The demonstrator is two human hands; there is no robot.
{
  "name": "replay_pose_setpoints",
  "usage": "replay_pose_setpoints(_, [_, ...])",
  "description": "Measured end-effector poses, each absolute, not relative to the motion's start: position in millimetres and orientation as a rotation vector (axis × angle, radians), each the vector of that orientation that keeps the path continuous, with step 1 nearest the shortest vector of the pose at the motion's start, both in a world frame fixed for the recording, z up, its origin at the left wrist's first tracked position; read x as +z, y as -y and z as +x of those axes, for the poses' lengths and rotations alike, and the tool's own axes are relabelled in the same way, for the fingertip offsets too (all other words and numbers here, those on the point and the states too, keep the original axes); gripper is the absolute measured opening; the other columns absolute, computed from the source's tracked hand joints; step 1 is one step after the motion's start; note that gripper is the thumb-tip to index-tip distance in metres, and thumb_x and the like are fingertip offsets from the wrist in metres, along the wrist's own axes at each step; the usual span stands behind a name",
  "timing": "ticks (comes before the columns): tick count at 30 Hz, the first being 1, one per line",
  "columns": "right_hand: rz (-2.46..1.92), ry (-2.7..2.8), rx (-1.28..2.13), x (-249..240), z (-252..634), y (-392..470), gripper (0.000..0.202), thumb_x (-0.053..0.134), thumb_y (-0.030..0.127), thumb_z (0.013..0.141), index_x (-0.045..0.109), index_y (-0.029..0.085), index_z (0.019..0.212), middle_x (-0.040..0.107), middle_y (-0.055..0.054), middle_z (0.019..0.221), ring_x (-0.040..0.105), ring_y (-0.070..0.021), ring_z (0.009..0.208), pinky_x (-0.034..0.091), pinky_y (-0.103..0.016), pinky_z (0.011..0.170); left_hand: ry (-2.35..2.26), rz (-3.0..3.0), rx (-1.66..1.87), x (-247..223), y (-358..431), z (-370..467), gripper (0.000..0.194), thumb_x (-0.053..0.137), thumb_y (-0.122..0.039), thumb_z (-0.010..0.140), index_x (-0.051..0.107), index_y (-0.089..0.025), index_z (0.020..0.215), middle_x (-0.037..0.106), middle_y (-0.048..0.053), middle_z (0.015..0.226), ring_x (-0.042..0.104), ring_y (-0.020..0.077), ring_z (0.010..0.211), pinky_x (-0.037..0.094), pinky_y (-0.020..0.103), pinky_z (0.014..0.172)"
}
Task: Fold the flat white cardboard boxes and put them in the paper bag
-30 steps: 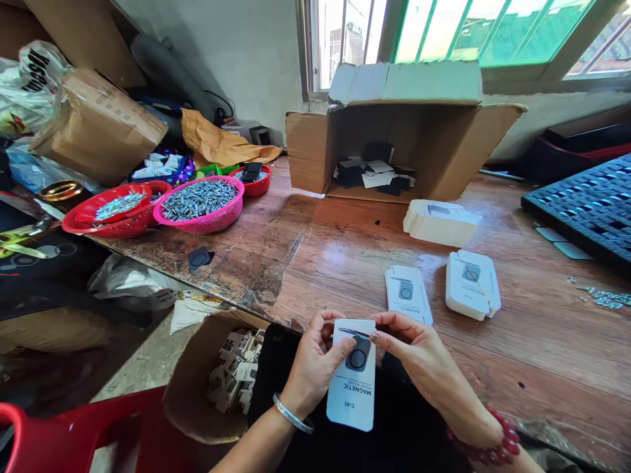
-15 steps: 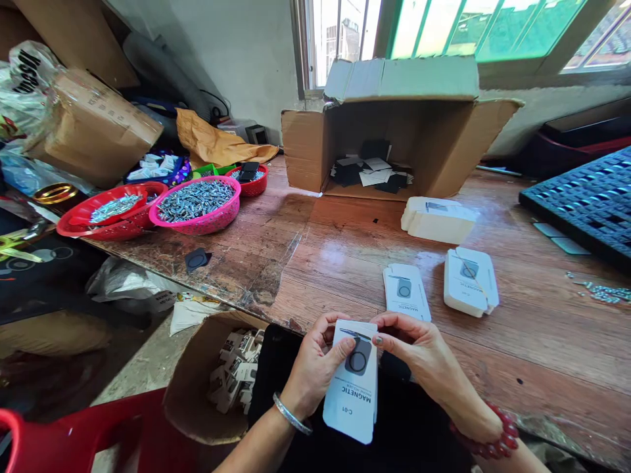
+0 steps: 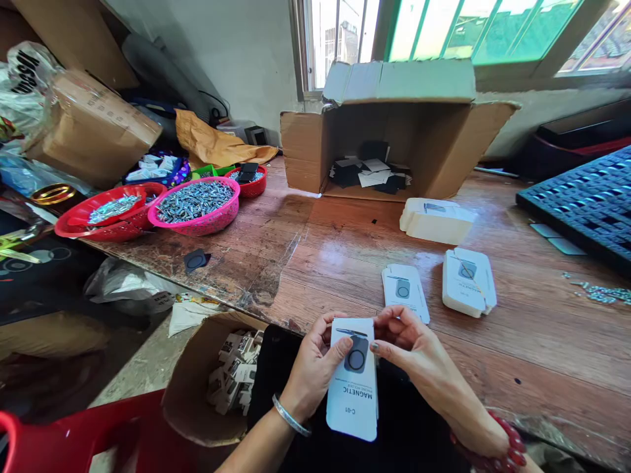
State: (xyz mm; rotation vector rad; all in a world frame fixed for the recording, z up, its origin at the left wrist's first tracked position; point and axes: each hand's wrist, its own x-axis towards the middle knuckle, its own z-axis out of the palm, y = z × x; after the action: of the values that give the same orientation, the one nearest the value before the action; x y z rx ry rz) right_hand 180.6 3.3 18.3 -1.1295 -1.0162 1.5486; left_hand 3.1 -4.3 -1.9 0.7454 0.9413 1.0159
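Note:
A flat white phone-holder box (image 3: 351,401), printed "MAGNETIC" and "C-01", tilts above my dark lap. My left hand (image 3: 313,368) is closed round its left side, thumb pressed across the printed front. At the upper right edge, my right hand (image 3: 411,351) pinches the same box between thumb and bent fingers. Part of another layer shows along the box's right edge. Just beyond my right hand lies a flat printed box (image 3: 405,292). Farther right sits a banded stack of boxes (image 3: 469,282), with another white stack (image 3: 436,220) behind it.
An open carton (image 3: 300,148) with black and white pieces stands at the back. Pink (image 3: 227,213) and red baskets (image 3: 106,232) of metal parts sit left. A lower carton (image 3: 185,401) holds small boxes. A black grid tray (image 3: 582,203) and scattered metal bits (image 3: 599,292) lie right.
The held box has turned slightly more upright, its lower end shifting a little right. My right hand's fingers have lifted slightly at its edge. The view has shifted very little.

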Motion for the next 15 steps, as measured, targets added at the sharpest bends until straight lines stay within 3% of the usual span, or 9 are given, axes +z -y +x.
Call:
replay_pose_setpoints(11, [-1.095, 1.067, 1.587, 12.1, 184.0, 1.6, 0.026, 0.085, 0.031, 0.072, 0.066, 0.021, 0.086, 0.069, 0.000, 0.085, 0.066, -0.0144, 0.079, 0.054, -0.025, 0.073, -0.997, 0.933, 1.042, -0.6, 6.0, 3.4, 0.044, 0.079, -0.044, 0.075, 0.058, -0.020, 0.105, 0.070, 0.002, 0.091, 0.063, 0.0167, 0.082, 0.049, 0.026, 0.074])
replay_pose_setpoints(15, [-1.093, 1.205, 1.443, 13.8, 185.1, 1.6, 0.034, 0.082, 0.030, 0.075, 0.065, 0.025, 0.103, 0.070, -0.001, 0.092, 0.068, -0.0170, 0.082, 0.057, -0.029, 0.075, -0.996, 0.910, 1.027, 1.5, 5.5, 2.4, 0.042, 0.079, -0.043, 0.074, 0.058, -0.020, 0.101, 0.070, 0.002, 0.088, 0.063, 0.0160, 0.079, 0.048, 0.025, 0.071])
